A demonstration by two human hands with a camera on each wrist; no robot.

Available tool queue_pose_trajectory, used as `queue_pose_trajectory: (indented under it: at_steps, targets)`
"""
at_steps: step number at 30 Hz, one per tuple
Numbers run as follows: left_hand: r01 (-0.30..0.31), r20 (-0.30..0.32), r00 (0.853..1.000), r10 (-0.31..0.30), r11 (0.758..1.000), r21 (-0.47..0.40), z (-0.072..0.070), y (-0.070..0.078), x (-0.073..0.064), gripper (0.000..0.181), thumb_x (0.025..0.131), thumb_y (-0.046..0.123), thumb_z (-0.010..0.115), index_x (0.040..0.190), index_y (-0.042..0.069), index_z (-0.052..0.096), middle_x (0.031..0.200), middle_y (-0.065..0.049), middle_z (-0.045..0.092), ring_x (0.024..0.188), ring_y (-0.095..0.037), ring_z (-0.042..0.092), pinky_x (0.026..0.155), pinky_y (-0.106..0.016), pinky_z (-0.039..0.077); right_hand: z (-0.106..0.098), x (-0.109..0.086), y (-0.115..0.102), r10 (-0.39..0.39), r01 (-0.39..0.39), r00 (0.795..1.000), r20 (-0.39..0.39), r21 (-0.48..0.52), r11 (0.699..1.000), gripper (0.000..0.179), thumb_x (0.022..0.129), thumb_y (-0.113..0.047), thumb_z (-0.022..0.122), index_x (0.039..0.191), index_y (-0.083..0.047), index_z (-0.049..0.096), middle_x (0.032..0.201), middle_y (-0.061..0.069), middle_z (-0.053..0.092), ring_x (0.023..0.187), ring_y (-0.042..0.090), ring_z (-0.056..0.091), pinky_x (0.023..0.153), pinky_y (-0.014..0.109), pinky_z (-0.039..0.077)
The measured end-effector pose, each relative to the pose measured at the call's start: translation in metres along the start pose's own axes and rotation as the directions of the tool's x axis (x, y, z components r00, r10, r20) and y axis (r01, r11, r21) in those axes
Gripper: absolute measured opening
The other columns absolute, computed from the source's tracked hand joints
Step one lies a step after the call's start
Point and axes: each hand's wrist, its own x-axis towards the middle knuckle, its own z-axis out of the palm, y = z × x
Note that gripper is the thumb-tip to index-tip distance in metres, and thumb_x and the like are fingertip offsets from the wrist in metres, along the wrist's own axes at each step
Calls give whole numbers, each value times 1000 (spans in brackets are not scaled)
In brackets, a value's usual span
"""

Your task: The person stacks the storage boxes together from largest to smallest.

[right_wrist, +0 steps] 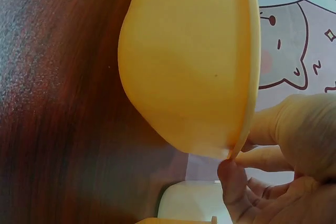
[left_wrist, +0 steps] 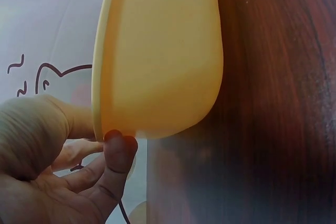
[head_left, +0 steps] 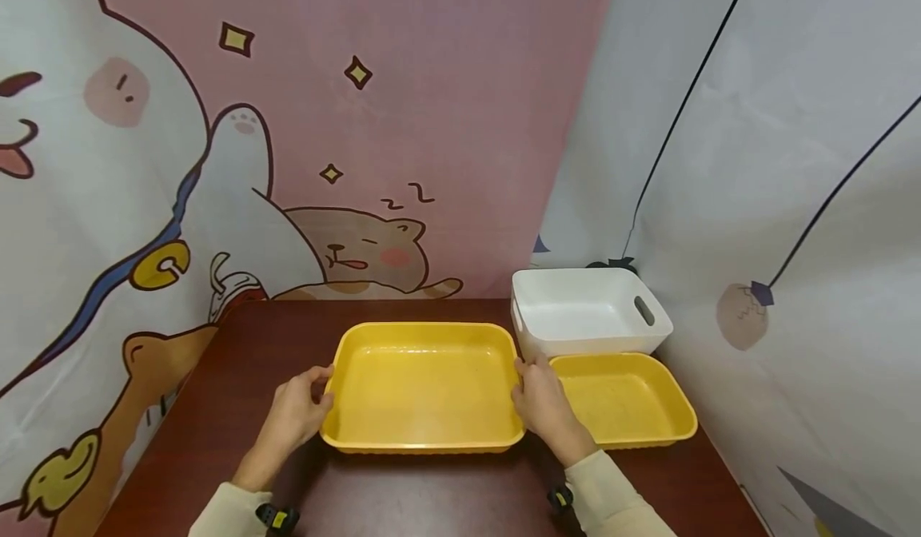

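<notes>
A large yellow tray (head_left: 424, 385) with nothing in it is held at its two short sides over the dark wooden table. My left hand (head_left: 298, 409) pinches the left rim between thumb and fingers; the left wrist view shows the fingertips (left_wrist: 119, 150) under the tray's lip. On the opposite side my right hand (head_left: 543, 401) pinches the right rim, and in the right wrist view the thumb and fingers (right_wrist: 233, 182) meet at the tray's edge. Just beyond the right hand lies a smaller yellow tray (head_left: 626, 401).
A white bin (head_left: 586, 305) with an oval handle hole stands at the back right, behind the smaller yellow tray. The dark wooden table (head_left: 417, 497) ends against a cartoon-printed pink and white backdrop (head_left: 446, 121) at the back and a pale sheet (head_left: 813, 225) on the right.
</notes>
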Motion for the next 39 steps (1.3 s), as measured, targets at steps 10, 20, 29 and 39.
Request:
queue_pose_trajectory:
  at_steps: [10,20,29,39]
  targets:
    - [-20,-9,1000,20,1000,-16,4,2,-6,48,105,0,80,151,-8,70,138,-30,80,90,-22,75,68,-26,64,-2,-8,1,-10,5,998,-54,-88,996,44,102,0,77,145,10,76,135,31,71,109,42,71,87,54,68]
    - [-36,-13,999,35,999,-8,9,5,-11,50,103,0,82,151,-9,70,145,-30,78,95,-24,78,73,-31,70,-1,-14,9,-43,22,991,-126,-161,987,44,94,-5,85,138,3,83,125,25,77,102,42,68,85,56,63]
    - [-58,-25,998,58,998,-4,10,8,-13,49,102,-1,82,150,-9,71,144,-30,78,94,-24,79,74,-32,70,0,-18,14,-34,16,992,-118,-144,989,45,95,-6,86,139,3,83,126,24,78,107,42,68,88,57,60]
    - [-68,-22,997,67,998,-16,14,10,-18,51,103,-1,82,151,-10,69,140,-29,80,100,-28,82,77,-34,72,-5,-21,18,-41,23,993,-112,-162,987,46,95,-7,87,140,4,82,122,23,78,108,42,70,91,59,62]
